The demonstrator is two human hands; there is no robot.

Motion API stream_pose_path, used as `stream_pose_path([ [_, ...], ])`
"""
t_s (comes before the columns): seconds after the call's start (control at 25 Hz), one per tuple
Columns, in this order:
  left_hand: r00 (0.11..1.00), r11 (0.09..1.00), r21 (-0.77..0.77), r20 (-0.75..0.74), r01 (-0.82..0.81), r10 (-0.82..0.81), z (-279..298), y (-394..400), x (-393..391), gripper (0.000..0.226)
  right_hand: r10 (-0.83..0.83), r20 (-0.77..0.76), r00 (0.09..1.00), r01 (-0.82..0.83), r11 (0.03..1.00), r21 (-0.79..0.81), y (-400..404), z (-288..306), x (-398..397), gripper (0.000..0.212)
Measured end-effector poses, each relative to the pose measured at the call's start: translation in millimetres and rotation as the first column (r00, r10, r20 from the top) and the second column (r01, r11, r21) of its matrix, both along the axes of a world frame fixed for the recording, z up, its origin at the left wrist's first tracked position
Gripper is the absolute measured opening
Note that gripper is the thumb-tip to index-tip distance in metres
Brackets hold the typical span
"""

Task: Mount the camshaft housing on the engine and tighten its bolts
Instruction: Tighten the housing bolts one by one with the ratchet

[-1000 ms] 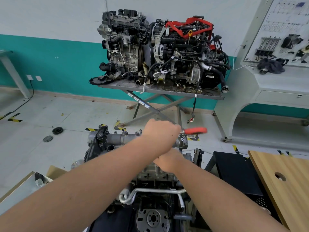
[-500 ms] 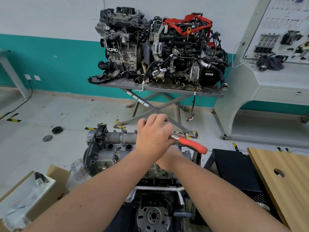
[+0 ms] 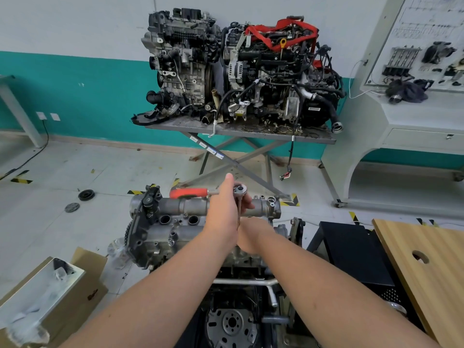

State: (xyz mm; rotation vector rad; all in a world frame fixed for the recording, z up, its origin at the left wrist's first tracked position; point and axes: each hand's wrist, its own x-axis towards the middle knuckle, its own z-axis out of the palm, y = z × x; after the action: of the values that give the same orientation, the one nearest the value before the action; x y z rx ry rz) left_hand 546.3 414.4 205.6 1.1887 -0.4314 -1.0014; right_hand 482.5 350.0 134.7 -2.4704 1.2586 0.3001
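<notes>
The grey camshaft housing [image 3: 193,205] lies across the top of the engine [image 3: 160,237] on the stand in front of me. A ratchet wrench stands over its right part: the head [image 3: 240,189] is on top, the red handle [image 3: 188,192] points left, and the extension bar [image 3: 239,209] runs straight down. My left hand [image 3: 222,209] grips the wrench just beside the head, thumb raised. Just below it, my right hand [image 3: 252,236] is curled round the lower end of the extension. The socket and the bolt are hidden by my hands.
Two other engines [image 3: 241,71] sit on a folding metal table [image 3: 313,140] by the wall. A wooden bench top [image 3: 431,267] and a black cabinet [image 3: 351,249] are at the right. An open cardboard box [image 3: 50,292] is at the lower left. Small round parts [image 3: 86,195] lie on the floor.
The red handle has swung from pointing right, round towards me, to pointing left. My left hand moved with it, and my right hand stayed on the extension.
</notes>
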Motion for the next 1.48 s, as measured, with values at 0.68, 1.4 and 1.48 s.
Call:
stream_pose_path([
  [0.68, 0.93, 0.969, -0.123, -0.279, 0.213, -0.24, 5.9, 2.9, 22.4, 0.029, 0.094, -0.009, 0.996, -0.095, 0.994, -0.048, 5.6, 8.4, -3.7, 0.039],
  [1.4, 0.939, 0.939, -0.006, 0.006, 0.343, -0.343, 20.3, 15.2, 20.5, 0.013, 0.15, 0.0, 0.989, -0.15, 0.986, -0.071, 5.2, 2.7, -8.2, 0.038],
  [1.48, 0.923, 0.923, 0.01, -0.004, 0.384, -0.384, 23.9, 16.1, 26.2, 0.015, 0.135, 0.006, 0.991, -0.134, 0.989, -0.06, 7.9, 6.7, -8.3, 0.037],
])
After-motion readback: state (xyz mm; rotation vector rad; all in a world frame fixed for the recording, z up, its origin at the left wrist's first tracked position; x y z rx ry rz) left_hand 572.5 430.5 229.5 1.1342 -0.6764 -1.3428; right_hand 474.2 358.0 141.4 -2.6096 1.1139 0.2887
